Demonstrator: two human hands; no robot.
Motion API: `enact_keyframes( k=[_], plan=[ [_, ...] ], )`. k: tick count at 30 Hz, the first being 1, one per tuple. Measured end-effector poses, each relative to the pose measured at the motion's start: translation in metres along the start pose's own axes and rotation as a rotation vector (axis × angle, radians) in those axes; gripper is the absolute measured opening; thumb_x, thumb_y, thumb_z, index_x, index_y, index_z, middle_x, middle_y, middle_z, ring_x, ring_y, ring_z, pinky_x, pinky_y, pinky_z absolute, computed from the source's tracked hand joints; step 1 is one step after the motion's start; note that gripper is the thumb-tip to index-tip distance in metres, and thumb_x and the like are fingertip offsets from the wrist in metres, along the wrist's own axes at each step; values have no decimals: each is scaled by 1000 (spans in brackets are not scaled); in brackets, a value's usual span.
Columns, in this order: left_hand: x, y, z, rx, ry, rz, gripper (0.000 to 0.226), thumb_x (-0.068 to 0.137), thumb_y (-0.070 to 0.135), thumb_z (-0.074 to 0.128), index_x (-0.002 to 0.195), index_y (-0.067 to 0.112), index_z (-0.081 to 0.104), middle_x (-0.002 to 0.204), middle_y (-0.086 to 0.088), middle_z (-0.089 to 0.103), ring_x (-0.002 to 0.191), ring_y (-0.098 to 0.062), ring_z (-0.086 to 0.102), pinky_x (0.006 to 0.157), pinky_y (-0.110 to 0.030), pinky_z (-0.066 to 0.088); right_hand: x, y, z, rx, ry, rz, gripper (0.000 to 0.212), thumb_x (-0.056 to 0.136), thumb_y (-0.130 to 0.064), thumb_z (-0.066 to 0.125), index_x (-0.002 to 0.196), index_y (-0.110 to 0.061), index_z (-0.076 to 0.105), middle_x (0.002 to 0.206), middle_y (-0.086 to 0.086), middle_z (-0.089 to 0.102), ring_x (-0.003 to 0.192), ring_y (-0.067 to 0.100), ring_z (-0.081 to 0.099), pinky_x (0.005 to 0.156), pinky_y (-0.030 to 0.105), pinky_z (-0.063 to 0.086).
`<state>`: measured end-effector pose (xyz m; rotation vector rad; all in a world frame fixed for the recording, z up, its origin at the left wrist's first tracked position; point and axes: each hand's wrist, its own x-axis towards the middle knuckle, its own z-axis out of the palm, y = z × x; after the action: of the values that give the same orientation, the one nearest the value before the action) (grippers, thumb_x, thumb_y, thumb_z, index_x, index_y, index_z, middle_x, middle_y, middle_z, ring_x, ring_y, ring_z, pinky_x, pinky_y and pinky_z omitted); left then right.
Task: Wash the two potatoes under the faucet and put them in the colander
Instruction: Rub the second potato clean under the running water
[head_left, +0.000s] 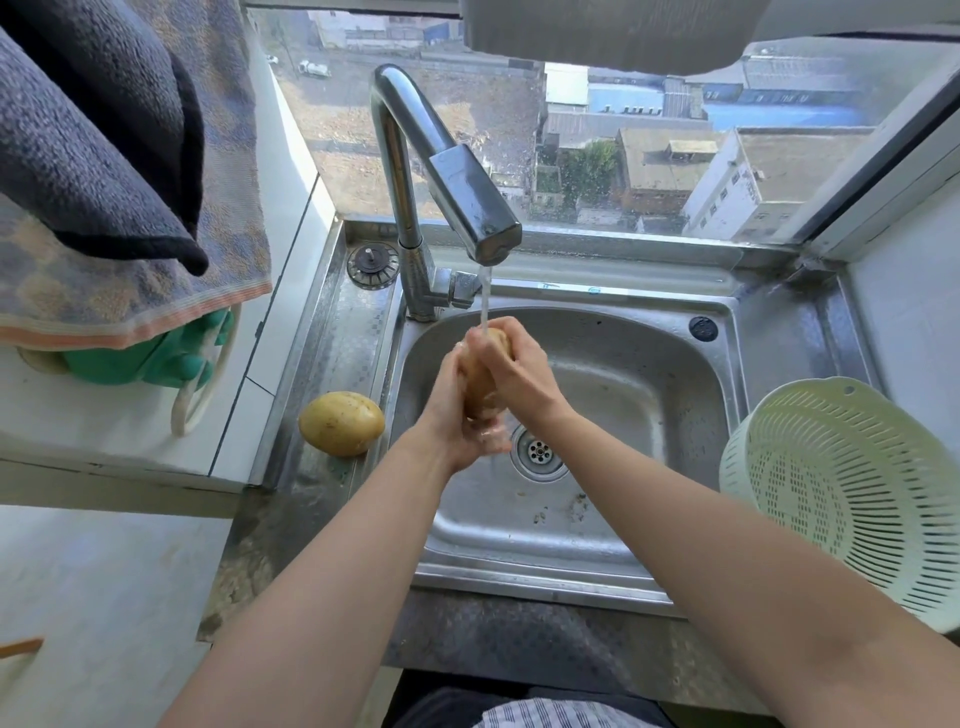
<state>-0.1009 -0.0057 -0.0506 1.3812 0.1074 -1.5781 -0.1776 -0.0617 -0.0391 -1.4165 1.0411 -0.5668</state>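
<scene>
Starting nearest, one white colander (852, 499) sits empty right of the sink (654, 364). Of two potatoes, the second potato (342, 423) lies on the left ledge. The held potato (480, 376) is over the basin, with the left hand (462, 426) cupping its lower end and the right hand (514, 364) wrapped round its top. Firm, and probably slippery when wet, it wants a full-palm grip. Farther off, one faucet (447, 171) runs onto it.

Steel sink ledge (335, 338): potato (341, 423) left, colander (810, 467) right.
</scene>
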Motion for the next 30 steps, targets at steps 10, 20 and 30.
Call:
enact_keyframes(
  k=[10,20,30],
  plan=[
    [-20,-6,17,84,213,242,51,82,73,50,102,28,66,98,-5,70,86,-22,67,84,-50,57,0,14,-5,10,-124,54,37,97,-47,36,126,-29,51,126,8,55,114,17,53,96,33,44],
    [-24,-12,14,50,277,150,66,95,70,18,113,23,61,94,-8,67,85,-26,65,79,-46,57,0,-3,-5,17,-238,223,56,75,-52,54,122,-22,49,123,7,57,107,19,56,82,32,45],
    [-22,-11,8,147,295,153,62,98,64,16,111,23,61,92,-8,66,82,-25,64,71,-36,53,2,1,0,102,-247,347,54,64,-41,53,114,-22,47,112,8,55,108,26,54,101,47,45]
  ],
)
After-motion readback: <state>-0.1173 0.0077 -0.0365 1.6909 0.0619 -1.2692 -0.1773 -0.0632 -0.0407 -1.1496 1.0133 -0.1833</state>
